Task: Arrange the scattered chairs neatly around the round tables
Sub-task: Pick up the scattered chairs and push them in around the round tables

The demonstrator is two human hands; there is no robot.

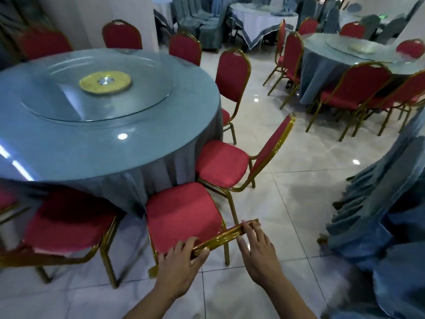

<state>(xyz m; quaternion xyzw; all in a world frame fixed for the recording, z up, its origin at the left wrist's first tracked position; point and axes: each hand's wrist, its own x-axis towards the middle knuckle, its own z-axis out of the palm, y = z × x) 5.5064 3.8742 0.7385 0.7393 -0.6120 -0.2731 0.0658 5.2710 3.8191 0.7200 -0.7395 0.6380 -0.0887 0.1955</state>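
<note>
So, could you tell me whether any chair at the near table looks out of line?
Yes. The chair to the right of the one held by both hands sits turned, its back angled away from the round table. The held chair faces the table squarely, left hand and right hand gripping its top rail.

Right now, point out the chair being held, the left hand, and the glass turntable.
Held chair (pixel 181 217), head view, red seat cushion.
Left hand (pixel 181 261), head view, back of hand.
Glass turntable (pixel 57 97), head view, bare glass surface.

We note a red-cushioned chair (pixel 181 215) with a gold frame, upright, seat edge just under the blue-draped round table (pixel 69 143). A second red chair (pixel 222 163) stands just beside it, angled toward the table.
</note>
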